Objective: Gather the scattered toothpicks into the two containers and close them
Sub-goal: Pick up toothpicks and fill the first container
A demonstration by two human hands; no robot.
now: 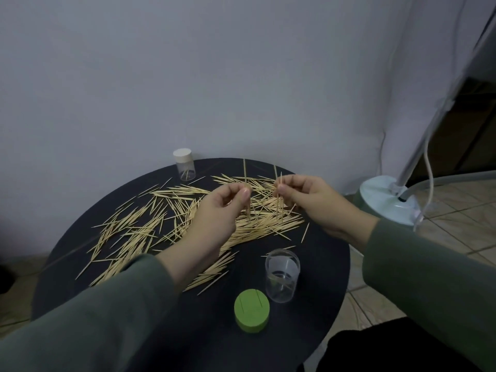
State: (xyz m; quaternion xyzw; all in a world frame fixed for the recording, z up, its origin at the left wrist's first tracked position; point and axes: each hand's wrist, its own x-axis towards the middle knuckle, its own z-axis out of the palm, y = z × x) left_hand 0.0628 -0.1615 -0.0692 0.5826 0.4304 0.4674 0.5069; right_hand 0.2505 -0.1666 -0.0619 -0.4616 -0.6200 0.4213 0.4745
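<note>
Many pale wooden toothpicks [139,232] lie scattered across a round black table [316,312]. My left hand [217,210] pinches a few upright toothpicks [248,208] above the pile. My right hand [308,200] pinches another small upright bunch [279,210] just to the right. An open clear container [281,275] stands near the front with a few toothpicks inside. Its green lid [251,314] lies beside it, with two toothpicks on top. A second clear container [184,165] with a white cap stands at the table's far edge, a few toothpicks inside.
A pale wall rises right behind the table. To the right, a light blue lamp base [386,200] with a pole and a cable stands on the tiled floor [451,210].
</note>
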